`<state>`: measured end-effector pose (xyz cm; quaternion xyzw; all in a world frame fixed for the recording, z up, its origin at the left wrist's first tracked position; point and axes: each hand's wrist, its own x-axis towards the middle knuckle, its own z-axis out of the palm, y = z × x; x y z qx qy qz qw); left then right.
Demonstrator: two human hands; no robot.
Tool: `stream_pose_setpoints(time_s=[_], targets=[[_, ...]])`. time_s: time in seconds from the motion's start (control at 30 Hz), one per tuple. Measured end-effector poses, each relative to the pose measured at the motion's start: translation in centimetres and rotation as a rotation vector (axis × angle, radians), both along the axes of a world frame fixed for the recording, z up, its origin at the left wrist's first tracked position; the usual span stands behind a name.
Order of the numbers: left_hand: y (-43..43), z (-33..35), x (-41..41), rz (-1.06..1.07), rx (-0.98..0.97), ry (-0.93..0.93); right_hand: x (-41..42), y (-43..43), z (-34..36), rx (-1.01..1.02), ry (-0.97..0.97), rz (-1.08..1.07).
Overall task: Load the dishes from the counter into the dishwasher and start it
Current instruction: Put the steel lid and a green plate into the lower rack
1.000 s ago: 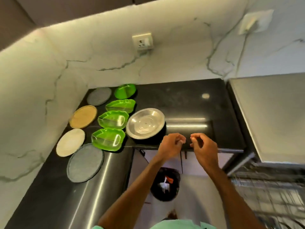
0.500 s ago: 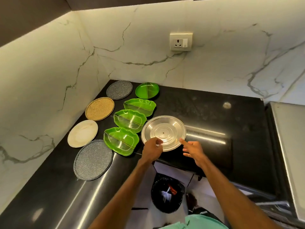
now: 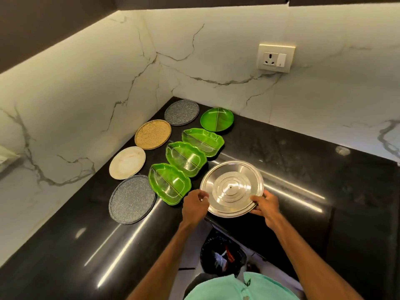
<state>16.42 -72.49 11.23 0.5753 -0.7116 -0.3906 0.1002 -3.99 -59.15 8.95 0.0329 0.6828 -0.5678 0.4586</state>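
A round steel plate (image 3: 231, 187) lies upside down at the front edge of the black counter (image 3: 303, 169). My left hand (image 3: 194, 205) grips its left rim and my right hand (image 3: 265, 204) grips its right rim. Left of it stand three green leaf-shaped dishes (image 3: 170, 184) in a row, with a round green plate (image 3: 217, 119) behind them. Along the wall lie two grey speckled plates (image 3: 132, 199), a white plate (image 3: 127, 162) and a tan plate (image 3: 152, 134). The dishwasher is out of view.
Marble walls meet in a corner behind the dishes, with a wall socket (image 3: 276, 58) at the right. A black waste bin (image 3: 223, 255) stands on the floor below the counter's edge. Bare counter stretches to the right of the steel plate.
The view swung left from the dishwasher to the counter corner. Both hands reached forward from the counter's edge and took hold of the steel plate's rim on either side.
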Motion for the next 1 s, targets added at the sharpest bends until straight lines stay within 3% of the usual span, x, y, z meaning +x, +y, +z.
stream_pose_setpoints(time_s=[0.1, 0.23, 0.3, 0.5, 0.7, 0.9, 1.0], targets=[[-0.6, 0.9, 0.1, 0.359, 0.051, -0.002, -1.5, 1.5, 0.4, -0.009, 0.030, -0.005], [-2.2, 0.2, 0.7, 0.852, 0.733, 0.495, -1.3, 2.6, 1.0, -0.066, -0.045, -0.047], [-3.2, -1.4, 1.2, 0.949, 0.819, 0.607, -0.9, 2.9, 1.5, -0.093, -0.065, -0.041], [-6.4, -4.9, 2.5, 1.011, 0.724, 0.725, 0.6, 3.5, 2.4, -0.095, -0.051, -0.067], [-9.9, -8.2, 5.4, 0.949, 0.763, 0.623, 3.4, 4.9, 2.7, -0.104, -0.025, -0.173], [-7.1, -4.5, 8.4, 0.802, 0.886, 0.825, 8.0, 6.3, 2.4, -0.103, -0.019, -0.331], [-4.5, -2.9, 10.9, 0.695, 0.962, 0.806, 11.4, 7.1, 1.6, -0.100, -0.022, -0.398]])
